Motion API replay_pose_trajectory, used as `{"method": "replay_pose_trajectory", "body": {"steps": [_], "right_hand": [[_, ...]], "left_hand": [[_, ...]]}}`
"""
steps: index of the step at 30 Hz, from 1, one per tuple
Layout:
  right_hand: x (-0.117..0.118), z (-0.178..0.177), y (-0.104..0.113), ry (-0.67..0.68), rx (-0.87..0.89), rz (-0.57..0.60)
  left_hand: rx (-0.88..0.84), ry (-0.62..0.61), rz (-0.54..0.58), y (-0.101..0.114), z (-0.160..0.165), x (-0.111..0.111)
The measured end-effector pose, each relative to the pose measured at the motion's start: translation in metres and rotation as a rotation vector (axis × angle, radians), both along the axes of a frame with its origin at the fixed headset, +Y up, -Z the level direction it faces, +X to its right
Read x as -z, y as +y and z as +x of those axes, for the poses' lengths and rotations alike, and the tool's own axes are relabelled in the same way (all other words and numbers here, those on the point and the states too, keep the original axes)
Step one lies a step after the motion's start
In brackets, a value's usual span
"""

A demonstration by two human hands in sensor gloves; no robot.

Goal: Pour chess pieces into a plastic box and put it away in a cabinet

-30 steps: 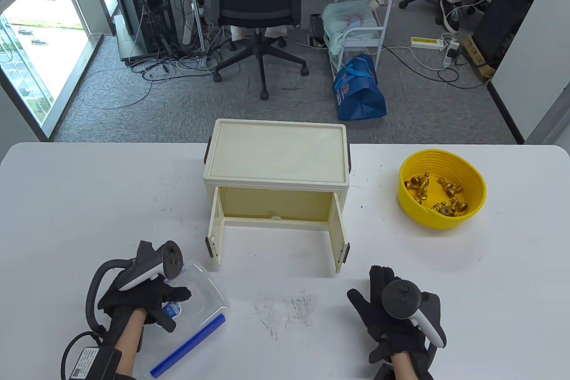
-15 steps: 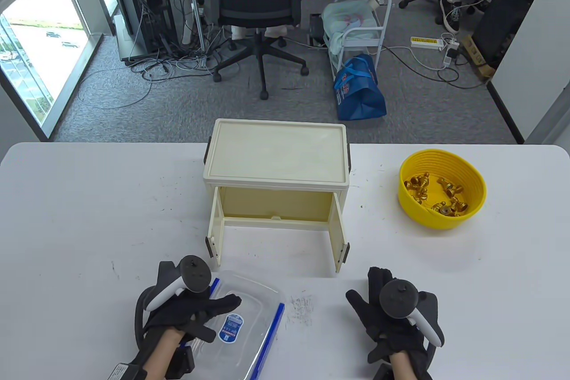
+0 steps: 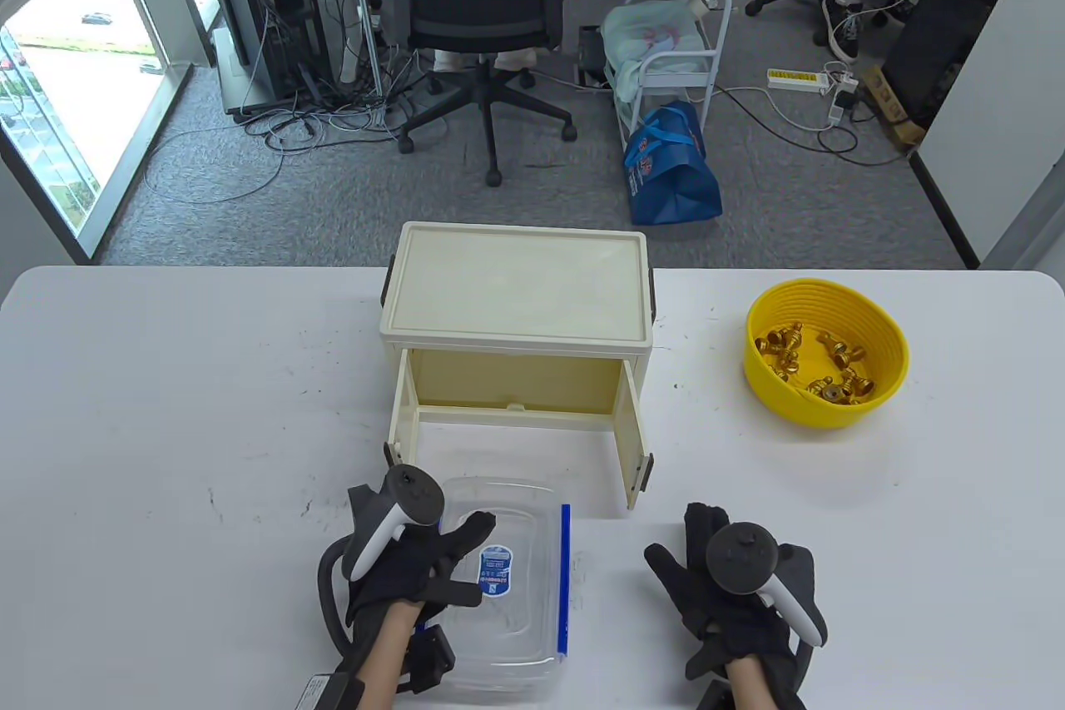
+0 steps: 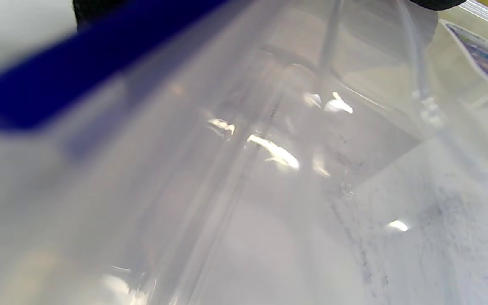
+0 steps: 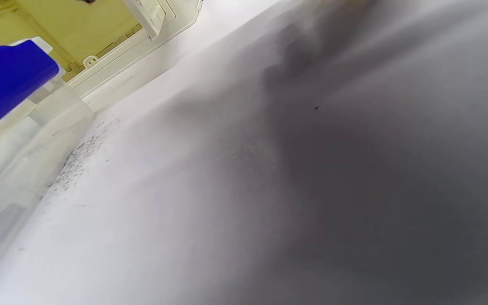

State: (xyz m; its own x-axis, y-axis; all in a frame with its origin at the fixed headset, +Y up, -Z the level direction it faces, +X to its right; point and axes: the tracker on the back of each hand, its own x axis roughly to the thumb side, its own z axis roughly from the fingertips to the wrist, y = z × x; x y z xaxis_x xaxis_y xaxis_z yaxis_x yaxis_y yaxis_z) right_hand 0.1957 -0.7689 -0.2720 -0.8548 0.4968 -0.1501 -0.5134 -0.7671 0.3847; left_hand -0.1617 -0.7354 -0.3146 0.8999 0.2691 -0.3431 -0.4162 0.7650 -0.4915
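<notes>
A clear plastic box (image 3: 524,618) with a lid, a blue side clip (image 3: 564,581) and a blue label lies on the white table just in front of the cream cabinet (image 3: 516,294), whose two doors stand open. My left hand (image 3: 462,564) grips the box's left side, fingers over the lid. The left wrist view shows the box (image 4: 269,169) close up. My right hand (image 3: 695,556) rests flat on the table to the right of the box, fingers spread and empty. Gold chess pieces (image 3: 819,369) lie in a yellow bowl (image 3: 886,398) at the right. The right wrist view shows the box (image 5: 15,161) and the cabinet (image 5: 57,25).
The open cabinet doors (image 3: 634,444) reach toward me on both sides of its mouth. Dark scuff marks on the table lie beside the box. An office chair (image 3: 482,2) and a blue bag (image 3: 670,165) stand on the floor beyond the table's far edge.
My left hand has carried the plastic box from the table's front left to the right, and turned it square in front of the cabinet. My right hand has barely moved.
</notes>
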Motion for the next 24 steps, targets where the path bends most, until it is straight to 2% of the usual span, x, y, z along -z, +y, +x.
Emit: {"method": "replay_pose_trajectory", "body": {"steps": [10, 14, 17, 20, 24], "right_hand": [[0.000, -0.003, 0.000, 0.017, -0.012, -0.003], [0.000, -0.004, 0.002, 0.020, -0.015, 0.006], [-0.002, -0.006, 0.005, 0.022, -0.044, 0.008], [-0.005, -0.013, 0.013, 0.015, -0.151, 0.013], [-0.011, -0.026, 0.022, 0.083, -0.157, 0.057]], "left_hand": [[0.016, 0.055, -0.008, 0.001, 0.013, 0.022], [0.013, 0.055, -0.003, 0.002, 0.014, 0.024], [0.071, 0.035, 0.032, 0.009, 0.017, 0.020], [0.151, -0.049, 0.083, 0.026, 0.020, 0.010], [0.122, -0.159, 0.130, 0.047, 0.016, -0.008]]}}
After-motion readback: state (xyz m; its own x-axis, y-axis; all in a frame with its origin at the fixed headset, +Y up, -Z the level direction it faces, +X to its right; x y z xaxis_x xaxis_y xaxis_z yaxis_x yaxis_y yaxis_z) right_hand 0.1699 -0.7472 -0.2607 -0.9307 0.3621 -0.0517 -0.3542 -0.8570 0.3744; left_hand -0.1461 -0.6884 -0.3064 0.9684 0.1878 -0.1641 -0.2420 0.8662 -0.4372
